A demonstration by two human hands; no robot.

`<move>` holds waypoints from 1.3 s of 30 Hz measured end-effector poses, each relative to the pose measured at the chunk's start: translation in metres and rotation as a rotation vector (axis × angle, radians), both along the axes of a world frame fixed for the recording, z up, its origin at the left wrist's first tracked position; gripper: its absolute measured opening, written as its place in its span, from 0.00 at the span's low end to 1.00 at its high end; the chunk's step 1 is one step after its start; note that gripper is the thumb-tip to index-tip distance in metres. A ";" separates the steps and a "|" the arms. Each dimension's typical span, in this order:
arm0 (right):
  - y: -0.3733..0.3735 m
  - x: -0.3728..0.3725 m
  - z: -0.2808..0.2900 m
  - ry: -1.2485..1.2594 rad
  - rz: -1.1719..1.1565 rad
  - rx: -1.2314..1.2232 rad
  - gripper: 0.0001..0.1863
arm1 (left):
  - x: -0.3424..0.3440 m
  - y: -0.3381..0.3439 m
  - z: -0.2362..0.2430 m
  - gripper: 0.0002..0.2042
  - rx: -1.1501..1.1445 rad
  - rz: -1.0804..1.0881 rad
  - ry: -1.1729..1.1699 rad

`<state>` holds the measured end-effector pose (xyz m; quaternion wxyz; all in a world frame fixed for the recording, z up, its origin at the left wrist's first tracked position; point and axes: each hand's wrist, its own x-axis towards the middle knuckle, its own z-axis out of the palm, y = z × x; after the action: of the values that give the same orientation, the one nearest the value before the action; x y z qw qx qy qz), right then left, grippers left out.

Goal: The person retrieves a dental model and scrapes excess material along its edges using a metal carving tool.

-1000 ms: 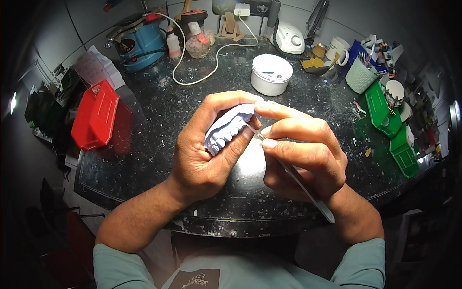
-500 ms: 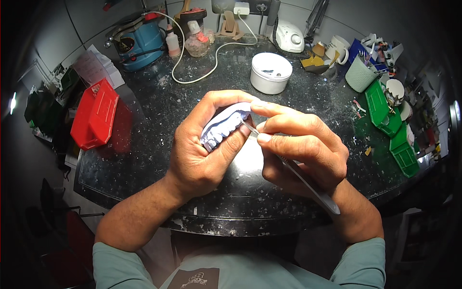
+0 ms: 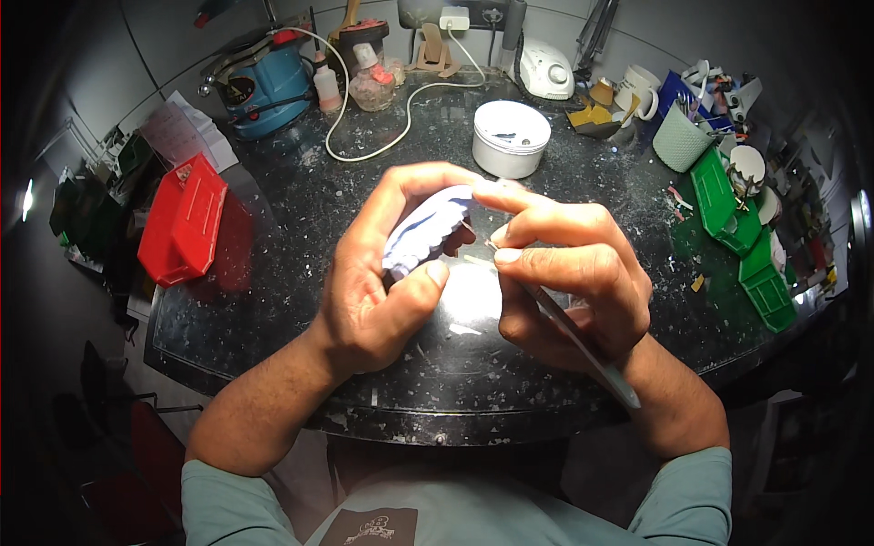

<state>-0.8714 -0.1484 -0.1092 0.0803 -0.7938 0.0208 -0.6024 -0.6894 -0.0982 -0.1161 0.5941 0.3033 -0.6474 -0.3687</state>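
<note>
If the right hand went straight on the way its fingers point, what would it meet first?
Probably the pale toothed model held in the left hand. The right hand, gripping a slim tool, points left toward it and may be touching its far end; one view leaves depth unclear.

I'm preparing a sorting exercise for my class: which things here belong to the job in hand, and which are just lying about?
In the job:
pale tooth model, held in the left hand
slim tool, held in the right hand

Lying about, untouched:
white tub (its role unclear)
red bin
blue machine
white mug
green bins
</note>
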 end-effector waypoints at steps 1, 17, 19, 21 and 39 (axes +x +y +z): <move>0.002 -0.001 0.001 0.003 0.001 -0.002 0.13 | -0.002 -0.002 -0.001 0.27 -0.063 0.021 0.012; 0.001 -0.002 -0.001 0.099 0.034 -0.088 0.13 | 0.011 0.002 0.010 0.19 -0.020 0.106 -0.266; 0.004 -0.002 0.000 0.105 0.030 -0.086 0.13 | 0.012 0.001 0.010 0.18 -0.088 0.116 -0.269; 0.004 -0.001 0.001 0.110 0.026 -0.083 0.13 | 0.013 0.000 0.010 0.18 -0.087 0.116 -0.272; 0.003 0.000 -0.001 0.131 0.015 -0.064 0.14 | 0.016 -0.001 0.009 0.20 -0.088 0.147 -0.335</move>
<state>-0.8716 -0.1455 -0.1103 0.0578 -0.8339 0.0006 -0.5489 -0.6737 -0.0997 -0.1066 0.5159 0.3807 -0.7290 -0.2399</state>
